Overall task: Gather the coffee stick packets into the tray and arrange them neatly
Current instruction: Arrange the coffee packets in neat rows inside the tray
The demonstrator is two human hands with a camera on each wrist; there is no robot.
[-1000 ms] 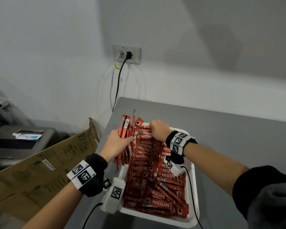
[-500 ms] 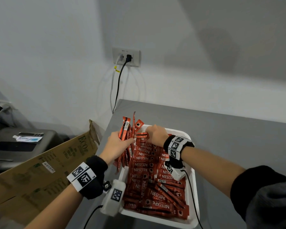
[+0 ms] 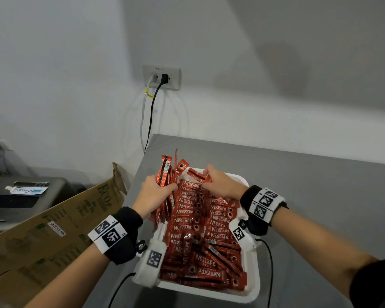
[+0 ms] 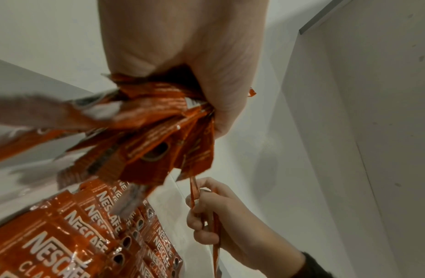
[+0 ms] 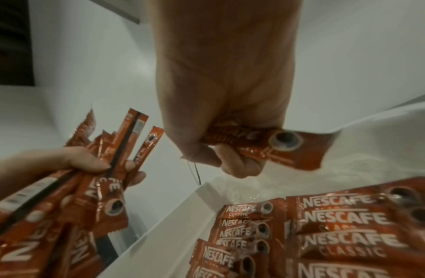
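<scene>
black wristbands (image 3: 125, 236) with white coded tags, white wrist cameras (image 3: 151, 261) on black cables, dark pushed-up sleeve (image 3: 375, 283)

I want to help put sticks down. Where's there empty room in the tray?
Bare white floor shows only at the tray's far end, between the far rim and the neat rows, by the right hand. Everywhere else sticks cover it, jumbled at the near end. The grey table right of the tray is bare. The left hand holds a bundle.
</scene>
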